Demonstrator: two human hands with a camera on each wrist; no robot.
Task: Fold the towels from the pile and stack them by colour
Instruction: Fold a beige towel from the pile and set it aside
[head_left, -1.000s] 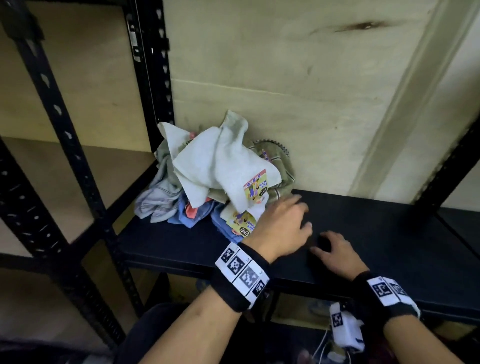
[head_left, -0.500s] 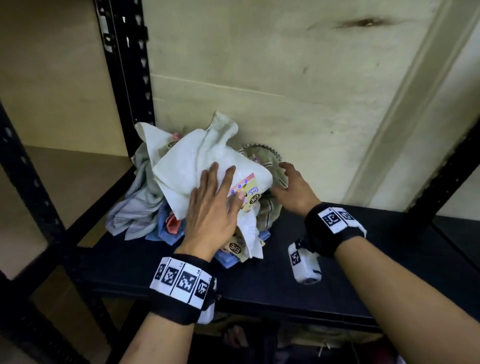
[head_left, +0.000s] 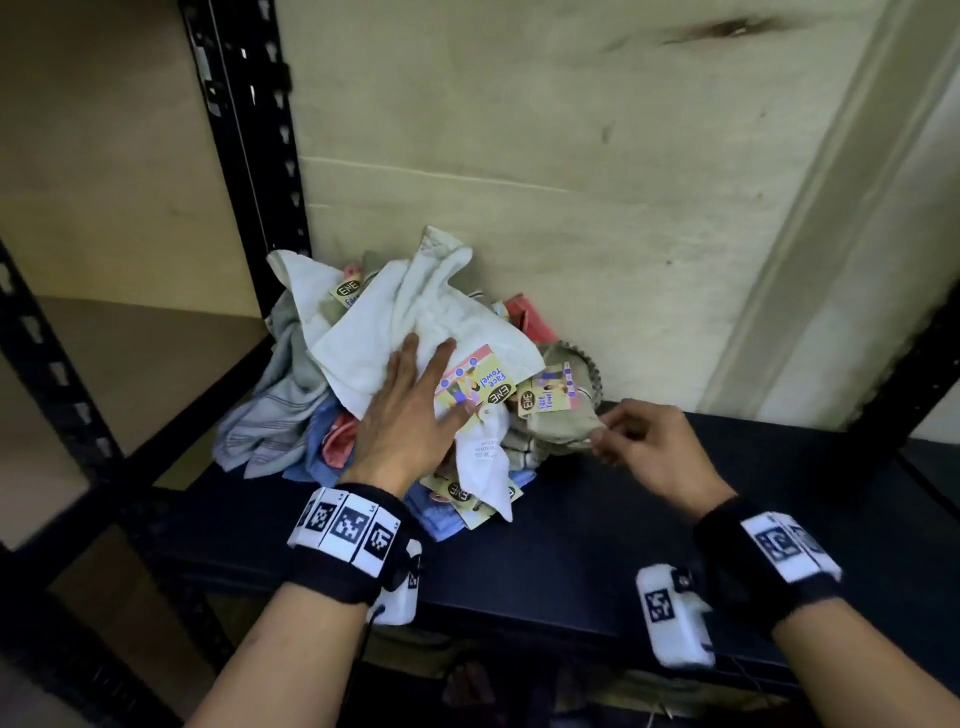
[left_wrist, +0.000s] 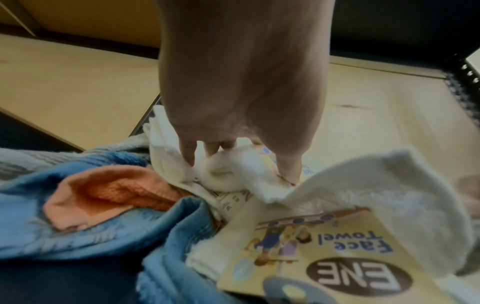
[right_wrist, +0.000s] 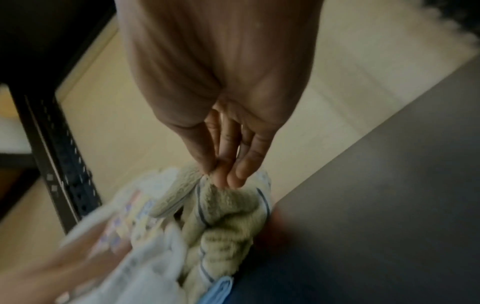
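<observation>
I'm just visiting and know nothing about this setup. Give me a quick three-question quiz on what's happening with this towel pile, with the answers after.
1. True or false: the left hand lies with straight fingers on the white towel atop the pile.
2. Which towel does the right hand pinch? A) blue towel B) olive-green towel C) orange towel
3. Fill in: the pile sits on a black ____ against a wooden back panel.

Key: 1 true; 2 B, the right wrist view shows fingertips pinching its edge; 3 shelf.
</observation>
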